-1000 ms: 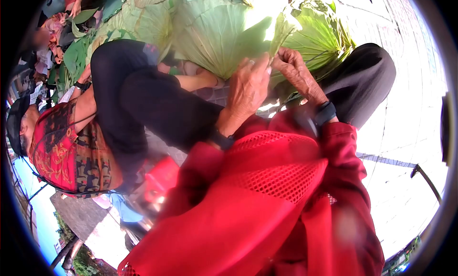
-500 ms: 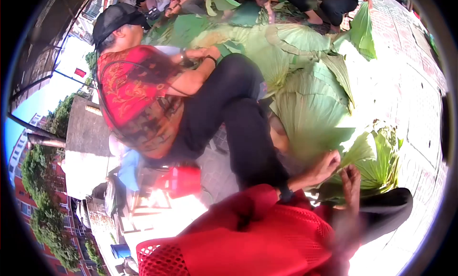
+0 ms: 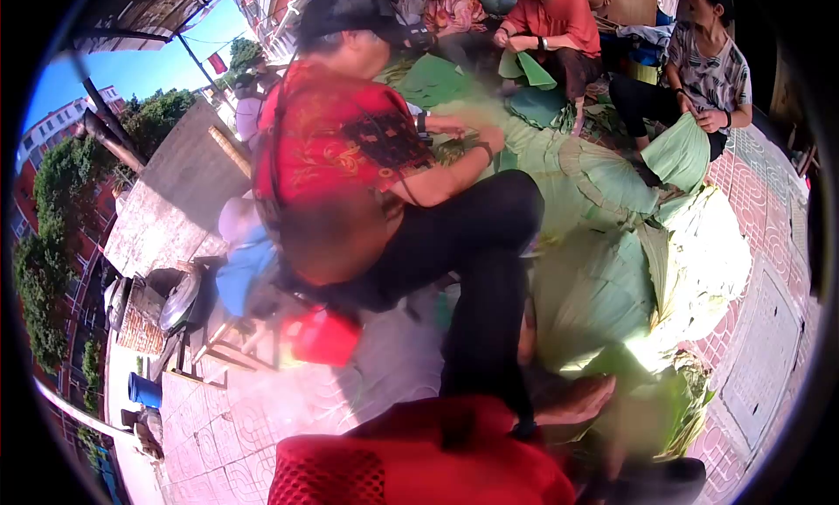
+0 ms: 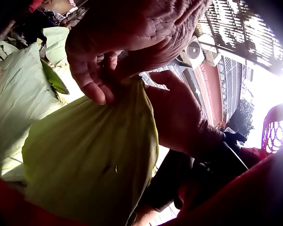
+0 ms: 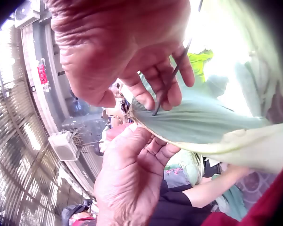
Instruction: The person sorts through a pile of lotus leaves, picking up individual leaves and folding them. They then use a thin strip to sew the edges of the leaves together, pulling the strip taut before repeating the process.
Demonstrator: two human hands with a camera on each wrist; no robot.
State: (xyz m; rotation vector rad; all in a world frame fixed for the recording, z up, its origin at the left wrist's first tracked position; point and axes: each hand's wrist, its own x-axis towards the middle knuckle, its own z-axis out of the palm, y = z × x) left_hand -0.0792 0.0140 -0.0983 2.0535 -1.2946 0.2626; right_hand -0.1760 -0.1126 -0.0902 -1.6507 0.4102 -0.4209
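Left hand [image 5: 127, 174] pinches the leaf [image 5: 193, 123], right hand [image 5: 125, 52] grips a thin stick [image 5: 173, 76] — holding the leaf taut between them should limit tearing.

Sunlit patterned paving [image 3: 214, 448], blue sky [image 3: 162, 64], green trees [image 3: 57, 282], blue bucket [image 3: 144, 390], slatted roofing [image 5: 19, 136], boxy outdoor unit [image 5: 63, 145]

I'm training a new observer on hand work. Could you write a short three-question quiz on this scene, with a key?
1. Open question: in the right wrist view, what does the left hand pinch at its edge?

2. True or false: in the head view, the nearest person in a red patterned shirt is bareheaded.

3. Multiple choice: what colour is the container at the lower left of the head view? A) yellow B) white C) blue

Key: 1. A green leaf. 2. False: a dark cap is worn. 3. C.
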